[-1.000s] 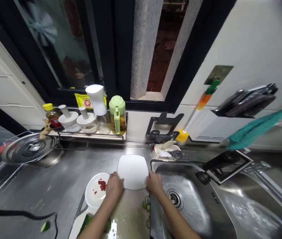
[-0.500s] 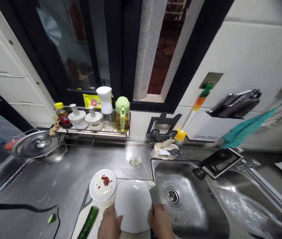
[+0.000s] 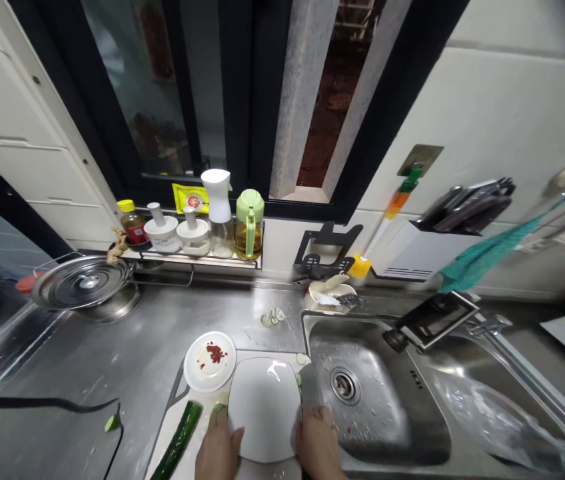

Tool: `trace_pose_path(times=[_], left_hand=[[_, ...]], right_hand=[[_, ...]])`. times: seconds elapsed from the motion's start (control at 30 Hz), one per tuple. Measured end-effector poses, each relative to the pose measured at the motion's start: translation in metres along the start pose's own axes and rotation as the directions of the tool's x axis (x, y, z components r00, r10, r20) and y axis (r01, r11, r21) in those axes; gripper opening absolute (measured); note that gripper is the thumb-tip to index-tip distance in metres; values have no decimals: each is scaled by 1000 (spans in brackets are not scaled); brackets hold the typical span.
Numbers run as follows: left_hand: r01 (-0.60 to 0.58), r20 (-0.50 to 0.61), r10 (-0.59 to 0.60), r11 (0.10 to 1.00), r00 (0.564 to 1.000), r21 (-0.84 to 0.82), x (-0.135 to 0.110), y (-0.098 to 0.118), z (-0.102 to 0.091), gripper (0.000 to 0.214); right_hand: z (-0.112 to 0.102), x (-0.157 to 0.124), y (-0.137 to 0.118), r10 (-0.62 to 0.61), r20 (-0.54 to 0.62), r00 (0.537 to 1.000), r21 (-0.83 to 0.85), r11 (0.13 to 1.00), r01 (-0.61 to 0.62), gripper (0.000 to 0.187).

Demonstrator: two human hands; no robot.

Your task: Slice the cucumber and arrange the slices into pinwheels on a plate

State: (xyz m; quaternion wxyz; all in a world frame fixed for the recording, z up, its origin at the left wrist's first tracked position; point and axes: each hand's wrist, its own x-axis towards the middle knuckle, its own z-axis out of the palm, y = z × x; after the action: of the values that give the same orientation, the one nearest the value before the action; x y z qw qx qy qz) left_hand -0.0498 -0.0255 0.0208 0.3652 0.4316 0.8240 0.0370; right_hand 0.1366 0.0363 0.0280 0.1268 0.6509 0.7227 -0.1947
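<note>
White rounded-square plate, glossy, lies directly between the left hand and the right hand, so neither is nearer: each touches its own side edge, along the near half. The left hand pinches its edge, thumb against the near-left side; the right hand closes on the opposite edge, any fingers underneath out of sight. What counts, I judge, is that the plate's axis runs straight ahead from between the hands, its far half reaching past both. Whether it rests on the white cutting board or is raised, I cannot tell. Left of the left hand, a long dark-green cucumber slants, its far end closer to that hand; ahead and to the left sits a round white dish bearing small red pieces. Just ahead of the right hand, a flat grey piece adjoins the plate's edge; the steel sink opens to that hand's right.
</note>
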Motion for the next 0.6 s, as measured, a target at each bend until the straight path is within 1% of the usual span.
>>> trace_pose_path(times=[0.37,0.53,0.6], left_hand=[[-48,-60,45,998,997,-39,8,-12,19,38],[-68,-77,57,988,995,-140,9,-15,25,46],[-68,-73,58,986,996,-151,9,-14,26,47]], right_hand=[[7,0,-6,2,-20,1000,-63,998,-3,34],[9,2,-8,16,-16,1000,-72,997,-17,32],[9,2,-9,16,-20,1000,-74,997,-17,31]])
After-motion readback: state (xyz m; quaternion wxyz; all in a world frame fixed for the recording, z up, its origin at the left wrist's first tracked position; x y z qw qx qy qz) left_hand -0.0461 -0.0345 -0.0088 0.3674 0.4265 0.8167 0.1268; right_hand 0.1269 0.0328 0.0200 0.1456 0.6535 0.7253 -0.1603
